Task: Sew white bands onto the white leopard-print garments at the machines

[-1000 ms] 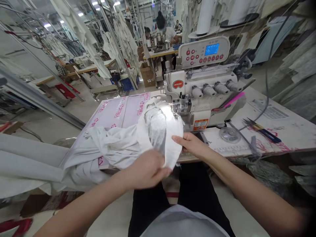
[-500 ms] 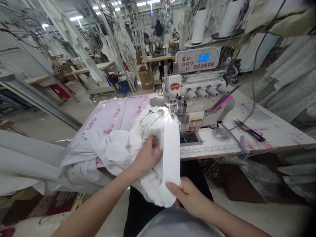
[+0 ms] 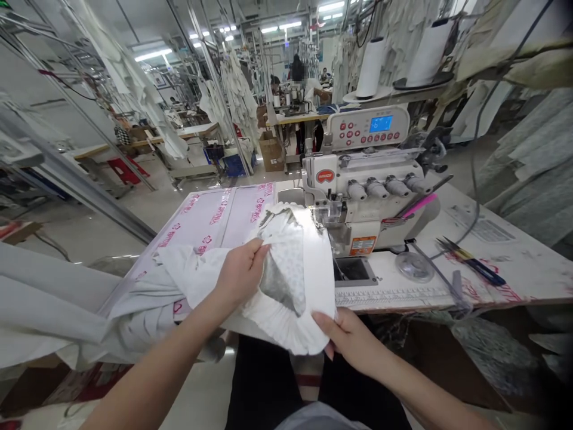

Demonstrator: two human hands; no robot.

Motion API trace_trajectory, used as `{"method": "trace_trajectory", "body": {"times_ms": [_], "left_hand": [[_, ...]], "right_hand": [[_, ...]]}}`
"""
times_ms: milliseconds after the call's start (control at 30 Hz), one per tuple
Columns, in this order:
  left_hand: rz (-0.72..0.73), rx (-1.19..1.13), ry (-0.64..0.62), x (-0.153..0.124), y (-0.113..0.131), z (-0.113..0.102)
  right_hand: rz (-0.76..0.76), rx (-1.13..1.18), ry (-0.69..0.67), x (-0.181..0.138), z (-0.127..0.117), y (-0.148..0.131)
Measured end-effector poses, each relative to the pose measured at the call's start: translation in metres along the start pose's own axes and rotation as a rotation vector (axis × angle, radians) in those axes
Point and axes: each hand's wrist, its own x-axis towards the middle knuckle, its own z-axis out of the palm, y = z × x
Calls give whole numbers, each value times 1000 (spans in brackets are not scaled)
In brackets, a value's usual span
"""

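Observation:
A white garment with a wide, smooth band and a gathered edge lies bunched on the sewing table, its top end close to the presser foot of a white overlock sewing machine. My left hand pinches the white fabric at the inner side of the loop. My right hand grips the lower part of the band. Between them shows a grey-speckled inner fabric. More white cloth trails off the table to the left.
A pink-printed plastic sheet covers the table left of the machine. To the right lie thread snips, a clear disc and a ruler strip. Grey fabric stacks hang right; a co-worker sits far behind.
My hands have drawn apart, with the left moving up and left, opening the garment into a wider loop. The view has also tilted slightly, and the machine sits lower in the picture.

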Motion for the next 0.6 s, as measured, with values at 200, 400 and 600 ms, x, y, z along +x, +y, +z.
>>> {"method": "trace_trajectory", "body": {"times_ms": [200,400,600], "left_hand": [[41,56,111,44,-2,4],[260,58,112,26,16,24],[288,-205,-626,-50,40,21]], "right_hand": [[7,15,41,35,-26,-11],[22,91,66,66,-43,-29],[80,179,140,47,-29,-26]]}}
